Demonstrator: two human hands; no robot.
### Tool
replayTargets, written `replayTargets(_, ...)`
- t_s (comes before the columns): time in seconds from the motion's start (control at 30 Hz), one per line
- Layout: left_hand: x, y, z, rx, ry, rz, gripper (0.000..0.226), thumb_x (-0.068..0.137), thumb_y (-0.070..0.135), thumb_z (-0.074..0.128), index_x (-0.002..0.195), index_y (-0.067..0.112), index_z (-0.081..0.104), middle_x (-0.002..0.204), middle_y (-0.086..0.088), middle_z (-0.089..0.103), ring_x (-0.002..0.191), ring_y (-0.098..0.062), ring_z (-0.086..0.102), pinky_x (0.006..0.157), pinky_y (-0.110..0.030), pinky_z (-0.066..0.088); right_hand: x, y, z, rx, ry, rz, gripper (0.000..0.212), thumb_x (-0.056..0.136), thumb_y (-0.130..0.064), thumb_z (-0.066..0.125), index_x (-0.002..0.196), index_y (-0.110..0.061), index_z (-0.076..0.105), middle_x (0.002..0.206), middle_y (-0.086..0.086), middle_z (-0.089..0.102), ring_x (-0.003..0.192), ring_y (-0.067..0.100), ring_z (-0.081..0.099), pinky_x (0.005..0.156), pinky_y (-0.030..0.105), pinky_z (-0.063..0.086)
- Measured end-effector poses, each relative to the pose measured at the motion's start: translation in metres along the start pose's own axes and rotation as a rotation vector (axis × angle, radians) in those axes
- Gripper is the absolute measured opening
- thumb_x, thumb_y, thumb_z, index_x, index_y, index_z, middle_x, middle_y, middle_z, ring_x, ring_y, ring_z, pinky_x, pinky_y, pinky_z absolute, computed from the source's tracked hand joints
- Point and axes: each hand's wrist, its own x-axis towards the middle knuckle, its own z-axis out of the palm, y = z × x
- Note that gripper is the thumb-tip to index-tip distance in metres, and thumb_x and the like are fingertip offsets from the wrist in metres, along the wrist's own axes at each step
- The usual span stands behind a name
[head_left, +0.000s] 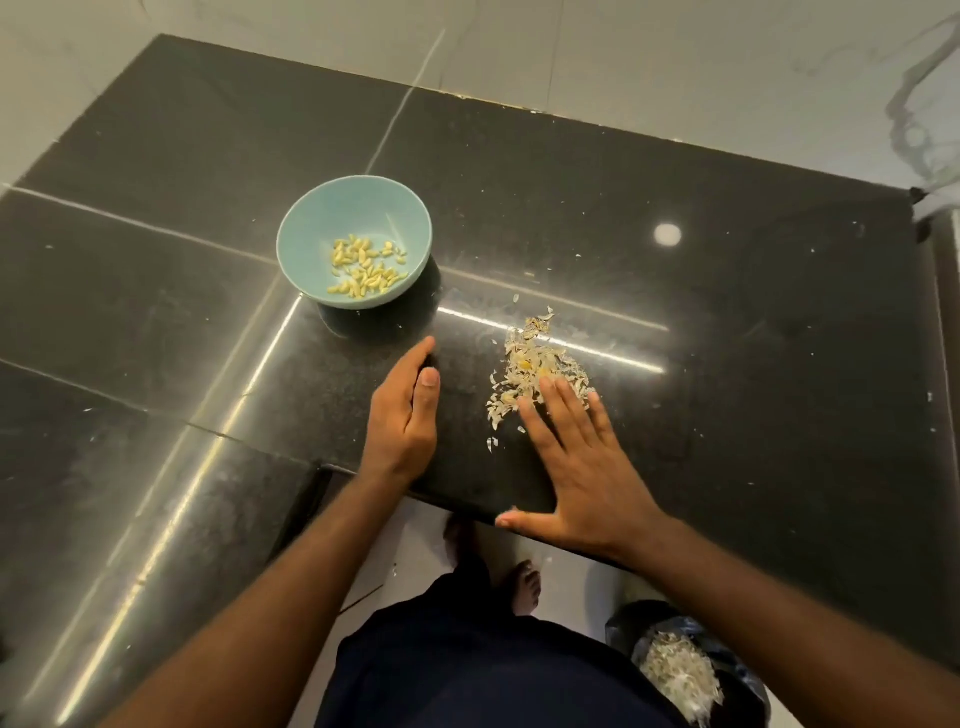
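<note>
Counter: black polished stone, carrying everything but the bag.
Bag: black plastic, on the floor at lower right, pale shreds inside.
Right hand: flat, fingers spread and straight, fingertips on the near edge of the husk pile.
Left hand: standing on its edge, fingers straight, gripping nothing, left of the pile.
Bowl: light blue, beyond the left hand.
Husk pile: loose on the counter, right of the bowl.
Seeds: yellow, in the bowl.
</note>
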Motion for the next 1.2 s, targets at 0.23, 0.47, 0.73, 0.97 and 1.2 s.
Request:
replayTargets(0.23, 0.006, 0.021, 0.036, -0.02, 0.042, -0.046, 0.076, 0.094, 0.057, 0.029, 0.145, 0.004, 0.046, 0.148, -0.01, 0.049, 0.134, -0.009, 0.044, 0.105, -0.003, 0.028, 0.092, 0.024, -0.006, 0.021, 0.136, 0.19, 0.09, 0.089, -0.073, 0.031, 0.158, -0.017, 0.02, 0.166, 0.014, 0.014, 0.155, 0.029, 0.005, 0.123, 0.054, 0.002)
replayTargets(0.47, 0.035, 0.032, 0.063, -0.112, -0.068, -0.044, 0.079, 0.092, 0.064, 0.027, 0.149, 0.011, 0.041, 0.152, -0.008, 0.046, 0.138, -0.01, 0.04, 0.115, -0.029, 0.033, 0.08, 0.064, -0.026, 0.47, 0.212, 0.461, 0.079, 0.095, -0.07, 0.034, 0.156, -0.02, 0.025, 0.16, 0.01, 0.031, 0.149, 0.027, 0.027, 0.12, 0.053, 0.028)
replayTargets(0.73, 0.055, 0.02, 0.049, -0.388, -0.083, -0.186, 0.073, 0.093, 0.061, 0.034, 0.15, 0.016, 0.038, 0.155, -0.004, 0.041, 0.143, -0.011, 0.037, 0.121, -0.042, 0.028, 0.112, 0.007, 0.0, 0.038, 0.166, 0.113, 0.053, 0.088, -0.06, 0.045, 0.123, -0.023, 0.06, 0.128, 0.009, 0.054, 0.123, 0.03, 0.047, 0.102, 0.046, 0.04)
replayTargets(0.97, 0.063, 0.023, 0.046, -0.247, -0.198, -0.136, 0.059, 0.096, 0.044, 0.034, 0.146, 0.014, 0.046, 0.144, 0.003, 0.051, 0.132, -0.001, 0.045, 0.108, -0.011, 0.032, 0.132, 0.018, -0.005, -0.007, 0.328, 0.153, 0.037, 0.097, -0.041, 0.04, 0.081, -0.014, 0.062, 0.071, 0.002, 0.052, 0.062, 0.022, 0.049, 0.05, 0.03, 0.025)
replayTargets(1.2, 0.072, 0.019, 0.05, -0.39, -0.162, -0.279, 0.038, 0.107, 0.028, 0.04, 0.142, 0.017, 0.051, 0.143, 0.002, 0.055, 0.133, -0.007, 0.049, 0.116, -0.03, 0.035, 0.138, 0.026, -0.007, 0.042, 0.322, 0.107, 0.041, 0.094, -0.037, 0.047, 0.058, -0.017, 0.052, 0.054, -0.001, 0.052, 0.048, 0.014, 0.035, 0.043, 0.027, 0.031)
